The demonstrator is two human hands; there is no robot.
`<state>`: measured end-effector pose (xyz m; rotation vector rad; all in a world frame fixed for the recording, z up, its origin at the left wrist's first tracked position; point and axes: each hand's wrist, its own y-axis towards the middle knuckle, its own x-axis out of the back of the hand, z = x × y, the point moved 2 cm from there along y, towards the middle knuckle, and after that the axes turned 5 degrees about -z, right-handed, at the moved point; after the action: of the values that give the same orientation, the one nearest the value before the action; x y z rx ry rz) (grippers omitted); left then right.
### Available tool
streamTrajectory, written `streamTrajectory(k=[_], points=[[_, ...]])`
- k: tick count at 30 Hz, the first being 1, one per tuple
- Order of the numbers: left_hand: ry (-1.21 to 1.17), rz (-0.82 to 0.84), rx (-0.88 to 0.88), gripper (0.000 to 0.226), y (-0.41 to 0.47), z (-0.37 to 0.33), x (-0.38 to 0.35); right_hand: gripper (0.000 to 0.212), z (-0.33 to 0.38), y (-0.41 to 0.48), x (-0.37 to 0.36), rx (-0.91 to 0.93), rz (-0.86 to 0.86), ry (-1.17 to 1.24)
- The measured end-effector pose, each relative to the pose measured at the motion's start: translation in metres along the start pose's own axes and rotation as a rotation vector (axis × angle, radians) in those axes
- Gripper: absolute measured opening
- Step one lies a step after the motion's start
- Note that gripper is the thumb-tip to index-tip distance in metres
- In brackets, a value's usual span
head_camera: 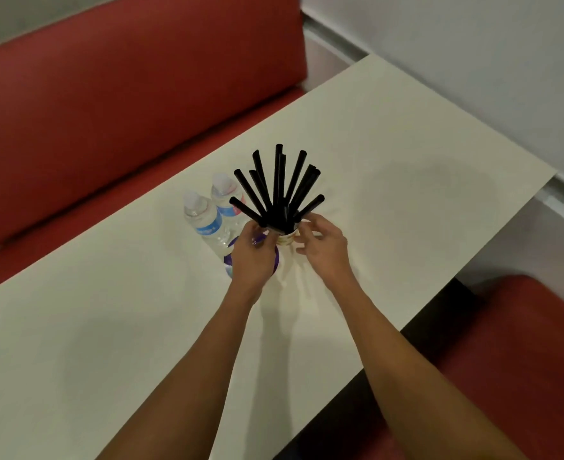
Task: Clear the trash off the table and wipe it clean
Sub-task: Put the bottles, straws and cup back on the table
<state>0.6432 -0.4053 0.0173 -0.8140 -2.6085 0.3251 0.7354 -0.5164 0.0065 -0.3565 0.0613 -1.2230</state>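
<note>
Head: left grip (253, 257) seemingly curled round cup (287, 239)

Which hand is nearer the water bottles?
Left. The left hand is at the cup, right beside the bottles; the right hand is on the cup's other side, away from them.
</note>
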Motion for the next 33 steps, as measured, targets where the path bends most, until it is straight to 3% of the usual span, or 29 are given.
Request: streamTrajectory(k=[11,21,29,33], points=[[0.084,-0.076,0.130,0.039,0.017,-0.001,-0.001,0.018,0.011,0.023,-0.021,-0.002,0.017,-0.039],[0.074,-0.056,0.129,0.050,0.013,0.002,0.003,0.040,0.000,0.026,-0.024,-0.059,0.066,-0.154],[0.011,0.146,0.071,0.007,-0.023,0.006,0.000,0.033,0.003,-0.022,0.015,-0.079,-0.020,-0.158],[0.070,0.265,-0.019,0.007,-0.050,0.005,-0.005,0.033,-0.006,-0.061,0.048,-0.082,-0.105,-0.157]])
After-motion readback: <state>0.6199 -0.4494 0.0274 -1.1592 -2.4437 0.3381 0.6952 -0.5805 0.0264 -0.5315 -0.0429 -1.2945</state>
